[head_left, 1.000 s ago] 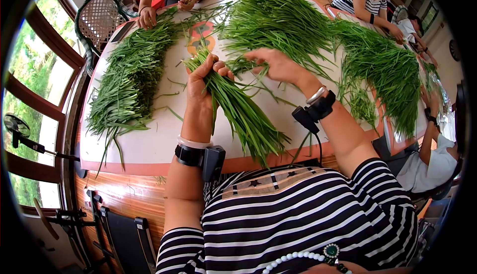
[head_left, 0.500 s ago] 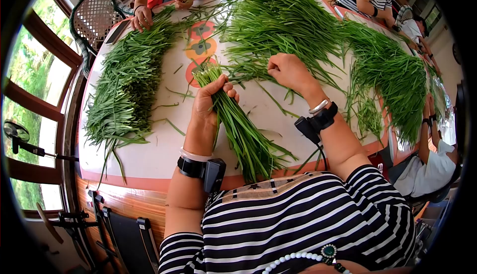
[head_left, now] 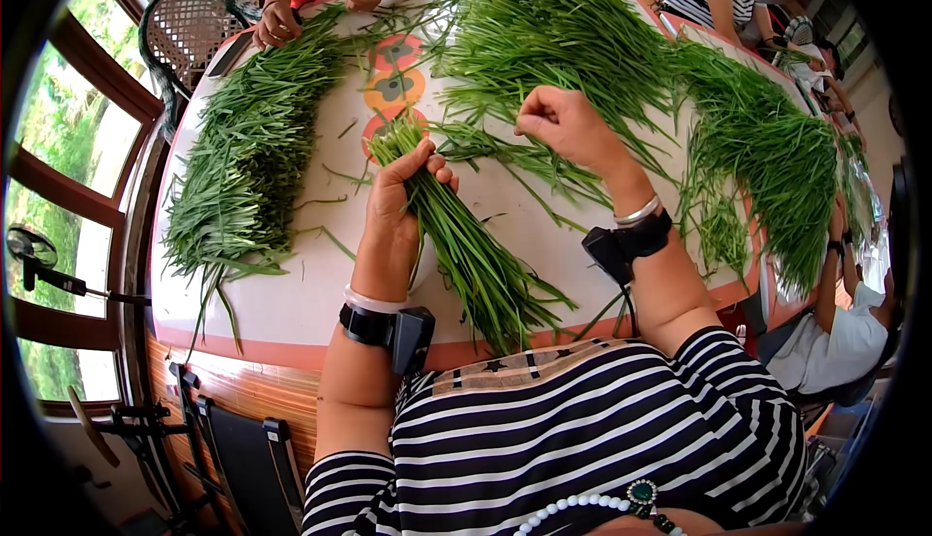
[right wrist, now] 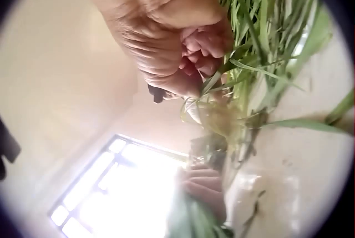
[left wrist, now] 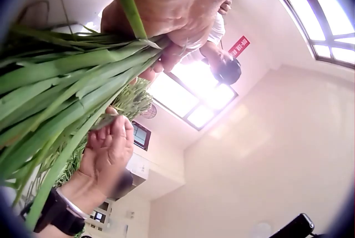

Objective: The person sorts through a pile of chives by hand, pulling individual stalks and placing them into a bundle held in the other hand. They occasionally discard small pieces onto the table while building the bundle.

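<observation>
My left hand [head_left: 393,196] grips a bundle of garlic chives [head_left: 476,254] near its pale cut ends. The long green leaves slope down toward my striped shirt, and in the left wrist view they fan out below the fist. To the right, my right hand [head_left: 575,133] is raised over the table with curled fingers. Its thumb and fingertips pinch a small piece of green leaf [left wrist: 104,121], best seen in the left wrist view; the head view hides it. Loose chive leaves [head_left: 524,157] lie beneath this hand.
A large chive heap [head_left: 553,41] covers the back middle of the white table [head_left: 359,293]. More heaps lie at left [head_left: 243,157] and right [head_left: 767,148]. Other people sit around the table, one with hands [head_left: 279,23] at the far left. A wicker chair [head_left: 194,26] stands beyond.
My right hand has drawn back from beside the bundle's cut ends and lifted to the right, its fingers closing into a pinch. The left hand and bundle have lowered slightly toward me.
</observation>
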`<action>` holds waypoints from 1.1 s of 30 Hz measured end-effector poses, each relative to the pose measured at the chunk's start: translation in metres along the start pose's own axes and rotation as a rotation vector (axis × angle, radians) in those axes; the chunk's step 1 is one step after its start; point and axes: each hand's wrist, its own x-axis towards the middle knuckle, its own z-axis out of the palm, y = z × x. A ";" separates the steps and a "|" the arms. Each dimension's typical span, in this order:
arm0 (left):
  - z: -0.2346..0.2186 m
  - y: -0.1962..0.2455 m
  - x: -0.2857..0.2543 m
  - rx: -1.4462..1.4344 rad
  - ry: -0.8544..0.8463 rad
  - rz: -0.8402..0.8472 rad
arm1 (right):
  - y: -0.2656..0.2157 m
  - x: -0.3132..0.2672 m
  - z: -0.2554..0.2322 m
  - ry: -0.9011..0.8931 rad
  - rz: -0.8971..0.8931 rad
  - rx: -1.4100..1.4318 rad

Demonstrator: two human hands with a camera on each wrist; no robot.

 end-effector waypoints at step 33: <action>0.014 0.002 -0.011 0.135 -0.010 0.046 | 0.037 0.001 0.007 0.148 -0.135 -0.485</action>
